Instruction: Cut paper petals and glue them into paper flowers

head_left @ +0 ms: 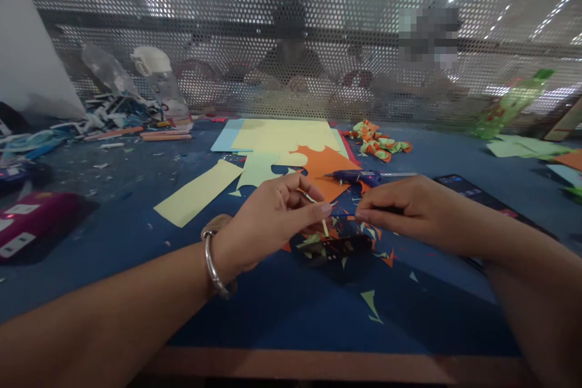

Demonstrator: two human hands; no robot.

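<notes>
My left hand (pixel 284 212) is closed in a pinch, and a narrow pale strip (pixel 325 228) hangs down from its fingertips. Between the two hands runs a thin blue strip (pixel 344 215), with its ends at the fingertips. My right hand (pixel 400 212) pinches the right end of it. Under the hands lie small paper scraps (pixel 313 247) and a dark object (pixel 348 247) that I cannot make out. Just beyond my fingers are an orange paper sheet (pixel 325 167) with curved cutouts and a blue pen-like tool (pixel 359 177).
Yellow paper sheets (pixel 284 135) and a cut yellow strip (pixel 199 193) lie ahead. Crumpled orange-green paper pieces (pixel 377 140) sit behind. A phone (pixel 482 197) is beside my right forearm. A clear bottle (pixel 166 88), a green bottle (pixel 513 103) and a magenta box (pixel 36 221) flank the table.
</notes>
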